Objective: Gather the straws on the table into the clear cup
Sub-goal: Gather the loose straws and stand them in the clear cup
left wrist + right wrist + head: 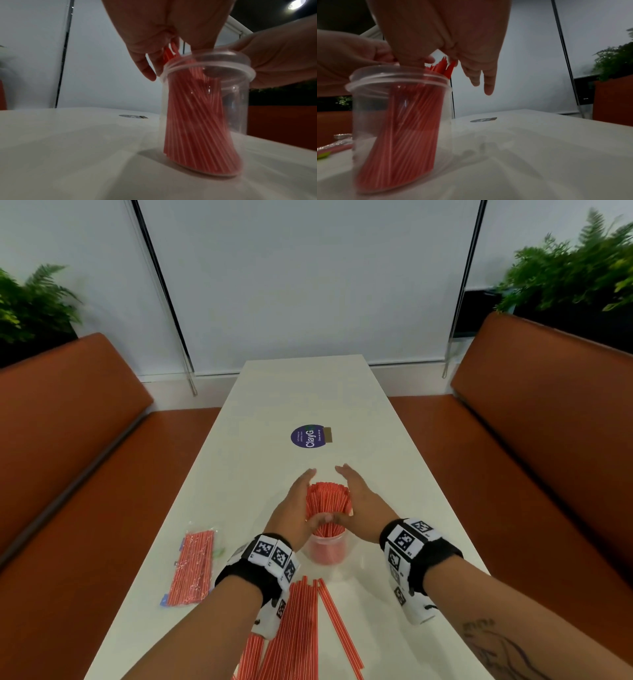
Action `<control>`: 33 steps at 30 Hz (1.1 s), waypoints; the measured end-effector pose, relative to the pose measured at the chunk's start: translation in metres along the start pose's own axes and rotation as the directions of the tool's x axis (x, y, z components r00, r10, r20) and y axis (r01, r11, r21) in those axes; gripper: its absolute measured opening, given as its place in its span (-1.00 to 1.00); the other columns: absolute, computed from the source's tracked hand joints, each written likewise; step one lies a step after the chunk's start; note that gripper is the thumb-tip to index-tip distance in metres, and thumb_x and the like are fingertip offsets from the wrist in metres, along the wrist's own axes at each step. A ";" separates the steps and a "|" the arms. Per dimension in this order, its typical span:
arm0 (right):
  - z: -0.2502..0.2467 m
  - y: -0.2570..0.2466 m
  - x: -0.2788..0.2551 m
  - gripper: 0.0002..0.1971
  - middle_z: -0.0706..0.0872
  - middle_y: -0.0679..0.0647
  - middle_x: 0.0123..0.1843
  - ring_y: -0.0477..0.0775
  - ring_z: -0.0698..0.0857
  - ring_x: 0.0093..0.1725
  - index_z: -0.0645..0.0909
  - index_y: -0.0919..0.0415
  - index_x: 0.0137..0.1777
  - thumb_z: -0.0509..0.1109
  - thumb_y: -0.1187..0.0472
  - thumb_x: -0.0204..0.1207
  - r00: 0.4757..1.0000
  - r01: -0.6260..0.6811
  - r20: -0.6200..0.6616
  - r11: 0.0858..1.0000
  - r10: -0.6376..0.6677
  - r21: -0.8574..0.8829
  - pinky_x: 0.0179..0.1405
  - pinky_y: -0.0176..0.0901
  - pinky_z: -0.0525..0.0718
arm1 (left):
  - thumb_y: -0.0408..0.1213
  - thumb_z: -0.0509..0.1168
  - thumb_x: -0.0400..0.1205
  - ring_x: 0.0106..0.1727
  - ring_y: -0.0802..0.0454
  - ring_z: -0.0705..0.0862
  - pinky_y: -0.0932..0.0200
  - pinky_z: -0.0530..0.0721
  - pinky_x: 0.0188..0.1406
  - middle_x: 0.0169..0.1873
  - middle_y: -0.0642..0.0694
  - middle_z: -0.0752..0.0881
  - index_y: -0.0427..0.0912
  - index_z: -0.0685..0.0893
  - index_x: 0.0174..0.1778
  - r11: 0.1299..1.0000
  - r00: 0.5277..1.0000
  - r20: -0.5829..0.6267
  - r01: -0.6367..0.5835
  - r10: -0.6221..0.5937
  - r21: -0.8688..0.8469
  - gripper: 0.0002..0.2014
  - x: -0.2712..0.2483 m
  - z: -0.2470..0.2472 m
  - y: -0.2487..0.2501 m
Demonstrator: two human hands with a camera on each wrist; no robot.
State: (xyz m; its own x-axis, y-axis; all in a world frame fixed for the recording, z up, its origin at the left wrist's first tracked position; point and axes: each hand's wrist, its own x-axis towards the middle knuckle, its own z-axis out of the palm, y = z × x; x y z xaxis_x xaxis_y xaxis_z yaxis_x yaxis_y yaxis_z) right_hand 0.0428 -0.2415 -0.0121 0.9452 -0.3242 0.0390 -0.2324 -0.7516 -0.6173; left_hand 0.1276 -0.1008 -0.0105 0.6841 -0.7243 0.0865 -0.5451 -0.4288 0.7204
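A clear plastic cup stands on the white table, with a thick bundle of red straws upright in it. My left hand presses its palm on the bundle's left side and my right hand presses on the right. The fingers of both are straight and point away from me, and the thumbs meet across the near side above the rim. The left wrist view shows the cup with the straws leaning inside it. More loose straws lie flat in front of the cup.
A sealed packet of red straws lies at the table's left edge. A round purple sticker sits further up the table. Orange benches run along both sides, with plants behind them.
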 end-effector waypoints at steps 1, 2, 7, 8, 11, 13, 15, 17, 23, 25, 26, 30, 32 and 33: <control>-0.002 0.002 -0.001 -0.14 -0.05 -0.02 0.73 0.10 0.37 0.59 -0.05 -0.01 0.66 0.42 0.04 0.50 0.999 0.021 -0.034 1.000 -0.020 0.006 0.55 0.09 0.40 | -0.23 0.44 0.52 0.59 0.00 0.34 0.01 0.40 0.53 0.61 -0.04 0.26 0.00 0.05 0.63 0.996 0.999 -0.014 0.035 -0.036 -0.079 -0.14 -0.001 -0.001 -0.003; -0.002 0.003 -0.003 -0.15 -0.06 -0.03 0.73 0.11 0.37 0.59 -0.06 -0.02 0.67 0.40 0.03 0.52 0.997 0.048 -0.060 0.999 -0.048 0.001 0.55 0.09 0.39 | -0.23 0.47 0.49 0.61 0.02 0.31 0.00 0.36 0.55 0.62 -0.02 0.24 0.01 0.04 0.64 0.987 0.997 -0.018 0.070 -0.073 -0.145 -0.10 -0.002 -0.002 -0.007; 0.002 -0.002 -0.001 -0.28 -0.11 -0.03 0.73 0.04 -0.04 0.72 -0.16 -0.02 0.68 0.20 0.10 0.66 0.989 0.107 0.113 0.986 -0.092 -0.130 0.64 0.03 0.18 | -0.21 0.33 0.60 0.62 -0.03 0.28 0.08 0.28 0.56 0.63 -0.08 0.22 -0.04 -0.06 0.66 0.984 0.990 0.116 0.099 -0.082 -0.148 -0.18 -0.003 -0.002 -0.009; 0.002 -0.003 0.001 -0.26 -0.13 -0.04 0.73 0.03 -0.08 0.72 -0.18 -0.02 0.68 0.20 0.15 0.66 0.988 0.097 0.133 0.989 -0.082 -0.110 0.66 0.01 0.16 | -0.19 0.27 0.64 0.63 -0.05 0.25 0.05 0.27 0.58 0.65 -0.11 0.15 -0.04 -0.17 0.66 0.982 0.985 0.156 0.101 -0.076 -0.160 -0.18 -0.002 -0.001 -0.008; 0.000 -0.004 0.004 -0.06 -0.18 -0.08 0.72 -0.02 -0.10 0.71 -0.28 -0.03 0.67 0.30 0.41 0.51 0.996 -0.022 0.088 0.974 0.002 0.224 0.62 -0.18 0.11 | -0.05 0.23 0.61 0.68 -0.09 0.06 -0.11 0.20 0.64 0.68 -0.12 -0.09 -0.01 -0.46 0.59 0.953 0.982 0.157 0.142 -0.102 -0.268 -0.04 0.001 -0.004 -0.003; -0.003 -0.001 0.002 -0.01 -0.13 -0.07 0.72 -0.01 -0.05 0.71 -0.27 -0.06 0.67 0.31 0.47 0.46 0.989 -0.144 0.046 0.845 0.141 0.515 0.63 -0.10 0.16 | -0.07 0.31 0.55 0.67 -0.11 0.12 -0.09 0.23 0.61 0.68 -0.09 -0.03 -0.01 -0.40 0.61 0.918 0.980 0.124 0.189 -0.154 -0.349 0.02 0.002 -0.009 -0.006; -0.001 0.004 -0.003 -0.09 -0.09 -0.06 0.73 0.00 -0.02 0.71 -0.20 -0.09 0.67 0.31 0.38 0.51 0.981 -0.166 0.020 0.788 0.191 0.593 0.66 0.00 0.11 | -0.23 0.34 0.59 0.61 -0.13 0.29 -0.03 0.32 0.55 0.63 -0.11 0.18 -0.04 -0.18 0.66 0.927 0.980 0.122 0.188 -0.156 -0.324 -0.11 0.002 -0.011 -0.012; 0.003 0.008 -0.009 -0.25 -0.09 -0.08 0.73 -0.05 -0.02 0.71 -0.16 -0.07 0.67 0.23 0.22 0.64 0.995 -0.070 -0.037 0.921 0.090 0.384 0.61 -0.14 0.04 | -0.31 0.29 0.63 0.51 -0.11 0.46 0.03 0.42 0.48 0.51 -0.10 0.43 -0.05 0.17 0.62 0.969 0.988 0.073 0.147 -0.135 -0.199 -0.34 0.001 -0.010 -0.015; 0.001 0.002 -0.003 -0.43 -0.03 0.01 0.73 0.04 0.04 0.71 -0.08 0.03 0.68 0.03 0.17 0.73 0.999 0.047 -0.012 0.966 -0.052 -0.255 0.57 -0.02 0.32 | -0.27 0.28 0.63 0.44 -0.05 0.55 0.02 0.49 0.45 0.49 -0.04 0.50 0.01 0.20 0.61 0.991 0.993 -0.065 0.101 -0.096 0.088 -0.37 0.002 -0.005 0.003; -0.004 -0.001 -0.002 -0.41 -0.07 0.03 0.73 0.04 0.02 0.71 -0.10 0.07 0.69 0.05 0.20 0.72 0.998 0.047 -0.035 0.948 -0.061 -0.314 0.55 0.00 0.37 | -0.23 0.28 0.63 0.50 -0.03 0.49 -0.01 0.45 0.51 0.58 -0.01 0.36 0.01 0.14 0.63 0.981 0.998 -0.057 0.051 -0.041 0.189 -0.34 0.002 -0.007 0.007; -0.005 -0.003 -0.003 -0.40 -0.09 0.03 0.73 0.05 0.01 0.71 -0.11 0.08 0.69 0.05 0.20 0.72 0.997 0.067 -0.016 0.937 -0.077 -0.344 0.56 0.03 0.36 | -0.20 0.25 0.65 0.53 -0.02 0.45 -0.01 0.41 0.54 0.61 0.01 0.30 0.00 0.15 0.63 0.965 1.000 -0.014 0.012 -0.009 0.262 -0.36 0.002 -0.008 0.009; -0.009 -0.013 -0.012 -0.40 -0.14 -0.02 0.73 0.07 -0.07 0.72 -0.13 0.01 0.68 0.04 0.19 0.72 0.994 0.082 0.101 0.895 -0.041 -0.439 0.63 0.19 0.17 | -0.12 0.14 0.70 0.66 0.04 0.21 -0.03 0.24 0.61 0.65 0.04 0.18 -0.04 0.15 0.63 0.888 0.996 0.079 -0.071 0.040 0.455 -0.43 0.000 -0.015 0.016; -0.015 -0.020 -0.017 -0.38 -0.10 0.04 0.73 0.12 -0.01 0.72 -0.10 -0.03 0.68 0.10 0.17 0.70 0.999 0.045 0.001 0.911 -0.048 -0.410 0.59 0.21 0.24 | -0.15 0.13 0.70 0.67 0.06 0.15 -0.07 0.18 0.60 0.65 0.04 0.17 -0.03 0.15 0.63 0.884 0.998 0.038 -0.054 0.041 0.463 -0.44 -0.005 -0.022 0.020; -0.018 -0.025 -0.020 -0.39 -0.01 0.08 0.73 0.15 0.09 0.70 -0.02 -0.02 0.67 0.13 0.15 0.69 0.997 0.017 -0.067 0.924 -0.046 -0.381 0.55 0.19 0.31 | -0.17 0.13 0.70 0.66 0.05 0.19 -0.08 0.19 0.58 0.65 0.03 0.20 -0.03 0.16 0.62 0.890 0.999 0.008 -0.034 0.034 0.454 -0.45 -0.007 -0.027 0.022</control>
State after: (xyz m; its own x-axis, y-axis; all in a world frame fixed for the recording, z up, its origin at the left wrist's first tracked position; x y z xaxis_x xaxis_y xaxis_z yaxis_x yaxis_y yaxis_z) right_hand 0.0259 -0.2266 0.0169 0.9373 -0.3271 0.1199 -0.2861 -0.9191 -0.2708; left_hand 0.1237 -0.0904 0.0236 0.6611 -0.7429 0.1052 -0.7287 -0.6024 0.3257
